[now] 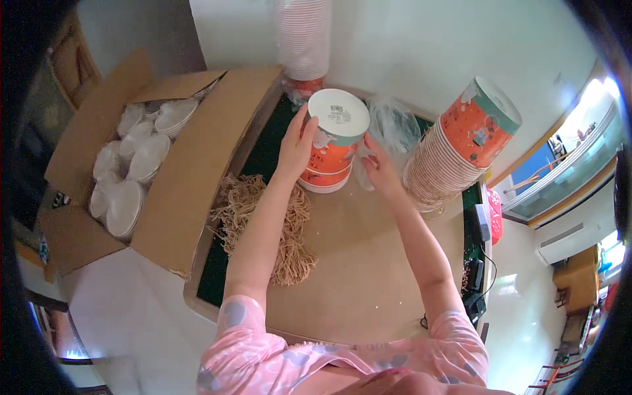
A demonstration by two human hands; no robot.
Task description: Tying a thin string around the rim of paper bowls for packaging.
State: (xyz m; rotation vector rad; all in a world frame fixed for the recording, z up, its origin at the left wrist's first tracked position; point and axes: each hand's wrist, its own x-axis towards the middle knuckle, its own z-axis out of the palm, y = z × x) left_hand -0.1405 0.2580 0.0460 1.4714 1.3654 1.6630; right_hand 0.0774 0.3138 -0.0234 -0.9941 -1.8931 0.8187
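Observation:
A short stack of upturned orange paper cups [331, 141] with a white base on top stands on the brown table [359, 276]. My left hand [297, 141] grips the stack's left side. My right hand [376, 164] touches its right side, next to a crumpled clear plastic bag [393, 128]. A tall leaning stack of the same orange cups [461, 141] rises at the right. Another tall stack of cups in clear wrap [304, 39] stands behind, against the wall.
A pile of tan shredded paper filler [263, 220] lies on the table at my left elbow. An open cardboard box [191, 164] of stacked white lids [135, 164] stands left. A dark green mat edge [220, 263] borders the table.

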